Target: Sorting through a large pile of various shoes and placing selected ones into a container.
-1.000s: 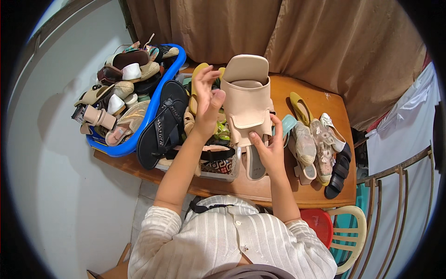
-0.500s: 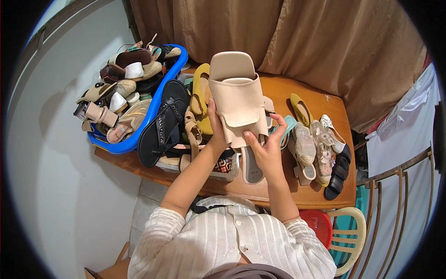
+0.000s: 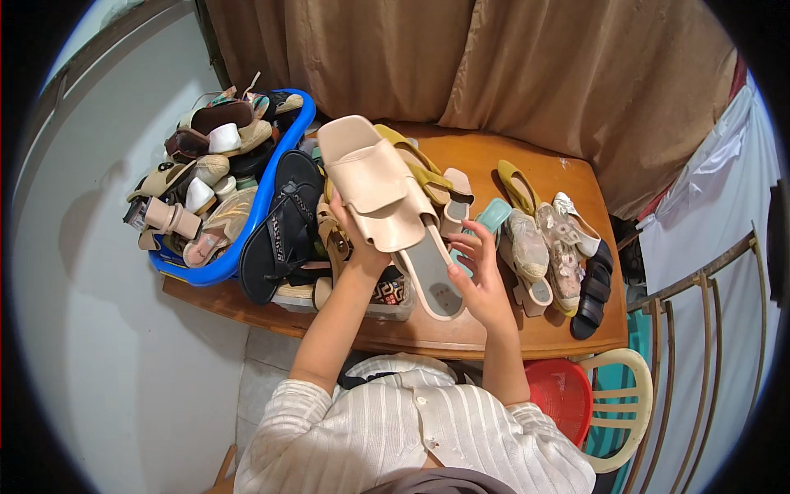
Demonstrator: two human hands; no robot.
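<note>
A beige slide sandal (image 3: 380, 188) is lifted above the wooden table (image 3: 527, 333), gripped from beneath by the left hand (image 3: 360, 240). The right hand (image 3: 480, 278) hovers just beside its heel end, fingers spread and holding nothing (palm toward the sole). Left of the sandal lies a black flip-flop (image 3: 284, 221) against a blue basket (image 3: 265, 198) heaped with shoes; to its right stands a yellow flat (image 3: 517, 186).
</note>
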